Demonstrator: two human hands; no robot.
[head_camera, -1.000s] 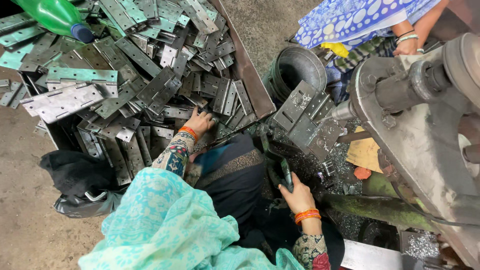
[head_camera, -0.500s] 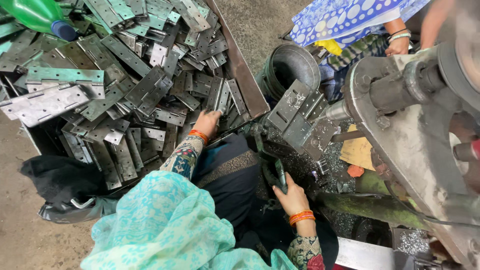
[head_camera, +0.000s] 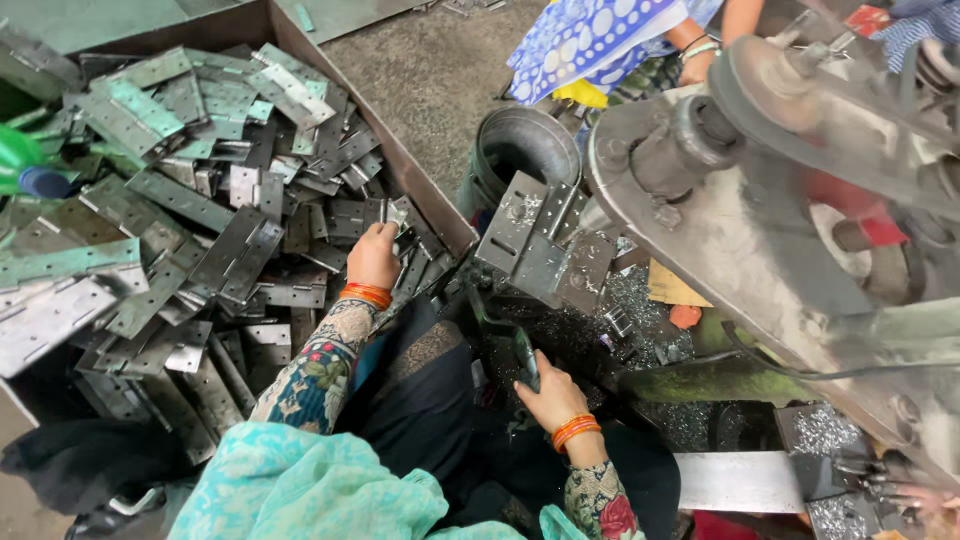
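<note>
Heaped hinge plates (head_camera: 180, 240) hide left hand's (head_camera: 373, 257) fingers.

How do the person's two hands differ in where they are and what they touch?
The left hand reaches out into the bin and touches the grey metal plates. The right hand stays close to the body and grips a dark green lever handle by the machine. Both wrists wear orange bangles.
</note>
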